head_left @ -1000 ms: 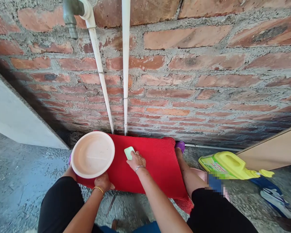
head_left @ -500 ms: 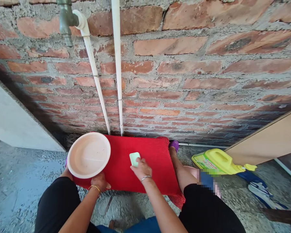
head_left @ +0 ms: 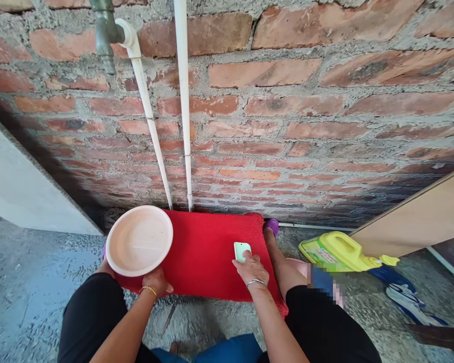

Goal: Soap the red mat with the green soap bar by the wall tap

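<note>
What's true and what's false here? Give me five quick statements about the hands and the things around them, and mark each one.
1. The right hand holds a flat pale green object over the red cloth. True.
2. The left hand is by the near rim of the pale basin. True.
3. The basin is to the right of the green object in the picture. False: it is to the left.
4. Nothing yellow shows. False: a yellow jug is at the right of the picture.
5. White pipes run down the brick wall. True.
</note>
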{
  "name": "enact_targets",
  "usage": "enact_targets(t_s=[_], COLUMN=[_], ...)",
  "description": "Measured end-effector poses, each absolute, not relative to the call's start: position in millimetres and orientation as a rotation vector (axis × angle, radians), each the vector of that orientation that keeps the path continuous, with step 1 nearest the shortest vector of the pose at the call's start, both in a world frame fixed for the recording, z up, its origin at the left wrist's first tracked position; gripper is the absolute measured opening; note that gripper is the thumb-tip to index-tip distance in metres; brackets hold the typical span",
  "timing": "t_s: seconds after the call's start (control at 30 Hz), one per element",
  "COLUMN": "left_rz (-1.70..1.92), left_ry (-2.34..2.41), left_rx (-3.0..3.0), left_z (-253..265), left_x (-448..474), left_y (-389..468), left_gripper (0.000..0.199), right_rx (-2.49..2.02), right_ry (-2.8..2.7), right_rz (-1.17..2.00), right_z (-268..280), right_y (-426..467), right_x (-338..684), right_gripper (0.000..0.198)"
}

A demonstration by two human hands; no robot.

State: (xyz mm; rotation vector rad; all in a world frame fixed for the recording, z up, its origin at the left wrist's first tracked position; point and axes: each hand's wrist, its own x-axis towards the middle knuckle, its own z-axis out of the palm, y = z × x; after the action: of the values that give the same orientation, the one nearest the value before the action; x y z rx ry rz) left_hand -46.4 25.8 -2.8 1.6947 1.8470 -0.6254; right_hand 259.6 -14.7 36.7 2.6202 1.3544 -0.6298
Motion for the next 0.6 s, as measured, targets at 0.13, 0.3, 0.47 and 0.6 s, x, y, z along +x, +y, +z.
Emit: enact_targets(t_s=[0.13,0.3,0.47,0.6], left_rz=[-0.638,-0.637,-0.629,-0.623], left_ry=[1.865,1.854,1.867,1.855], left_rx=[1.663,1.647,1.65,1.671], left_z=[8,15,13,7], left_x=[-43,-42,-42,-43], left_y=[27,27,27,27], left_gripper=[0.067,0.07,0.073,0.076], right_rx=[2.539,2.25,2.228,2.333], right_ry=[1.546,1.925,1.933,1.776], right_rz=[-0.658,-0.838,-0.866,-0.781], right_z=[36,26,22,29], right_y=[-4,17,23,12], right_x=[211,127,118,170], right_gripper=[0.042,0.039,0.038,0.043])
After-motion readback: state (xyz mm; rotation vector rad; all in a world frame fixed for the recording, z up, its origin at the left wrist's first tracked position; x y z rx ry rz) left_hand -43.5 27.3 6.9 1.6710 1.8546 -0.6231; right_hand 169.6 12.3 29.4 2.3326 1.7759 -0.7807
